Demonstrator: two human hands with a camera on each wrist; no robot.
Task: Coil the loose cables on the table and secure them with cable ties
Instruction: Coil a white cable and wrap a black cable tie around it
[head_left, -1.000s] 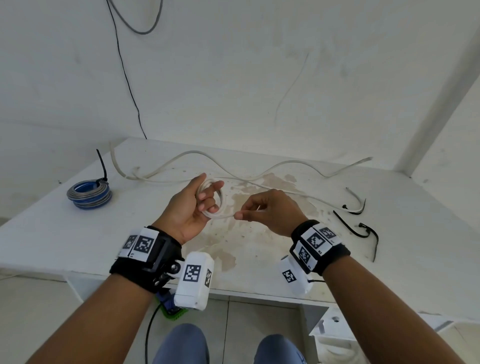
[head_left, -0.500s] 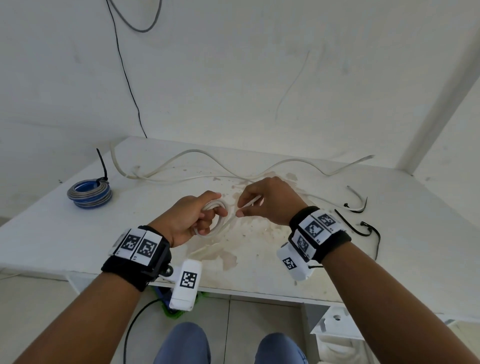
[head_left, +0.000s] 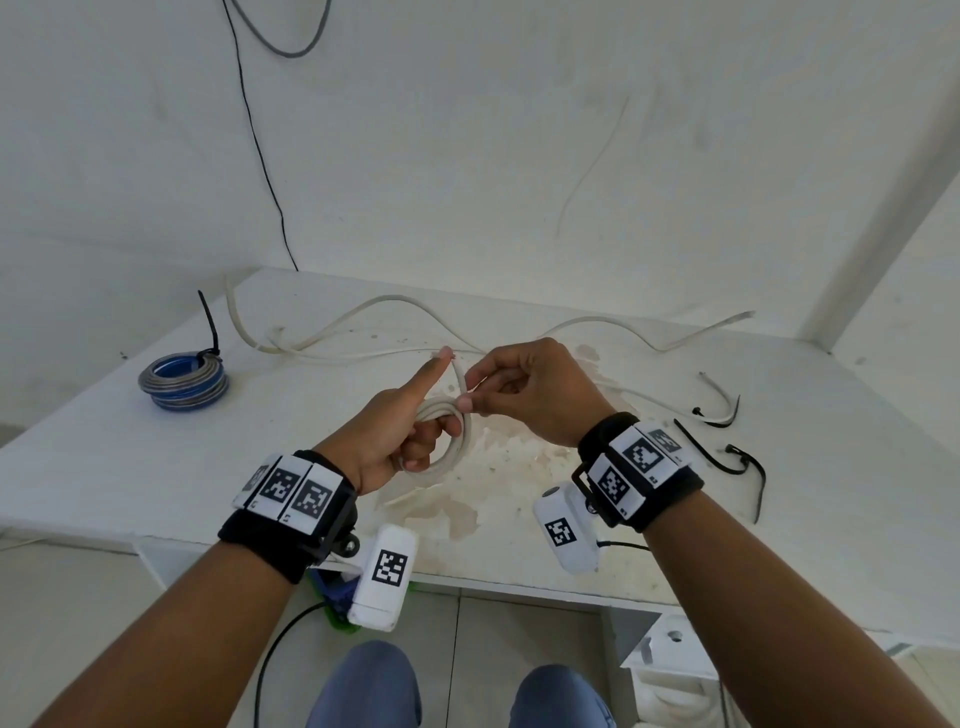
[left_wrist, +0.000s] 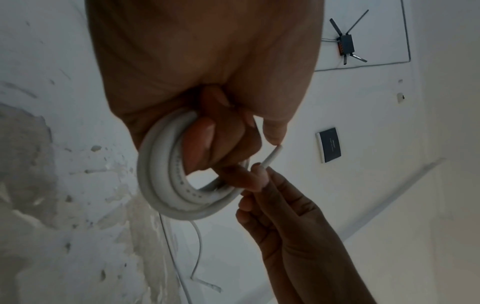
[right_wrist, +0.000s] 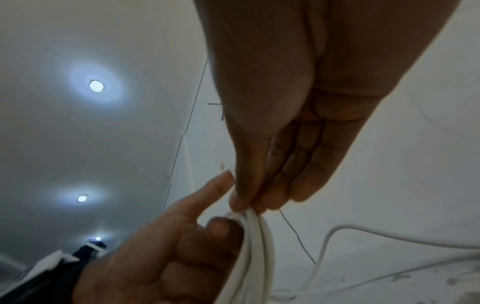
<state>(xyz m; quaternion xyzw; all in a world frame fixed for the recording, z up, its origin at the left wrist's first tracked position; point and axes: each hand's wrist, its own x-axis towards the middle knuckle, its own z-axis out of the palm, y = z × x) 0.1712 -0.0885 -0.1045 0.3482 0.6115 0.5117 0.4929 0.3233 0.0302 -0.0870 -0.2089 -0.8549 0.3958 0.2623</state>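
Note:
A small coil of white cable (head_left: 459, 453) hangs above the table's front middle. My left hand (head_left: 432, 432) grips it with the lower fingers curled through the loop (left_wrist: 161, 185), and the index finger points straight out. My right hand (head_left: 466, 397) pinches the short free end of the cable (left_wrist: 271, 157) at the top of the coil (right_wrist: 255, 244), thumb against fingers. More loose white cable (head_left: 395, 304) snakes across the back of the table. Two black cable ties (head_left: 724, 460) lie at the right.
A blue and grey cable coil (head_left: 182, 382), bound with a black tie, sits at the table's left (head_left: 104, 447). Another white cable with a black end (head_left: 719, 410) curls at the right. Walls close in behind and to the right. A stained patch marks the table's middle.
The cable's trailing length has been wound onto the coil, leaving a short end. My right hand moved in to the coil's top, and my left index finger straightened.

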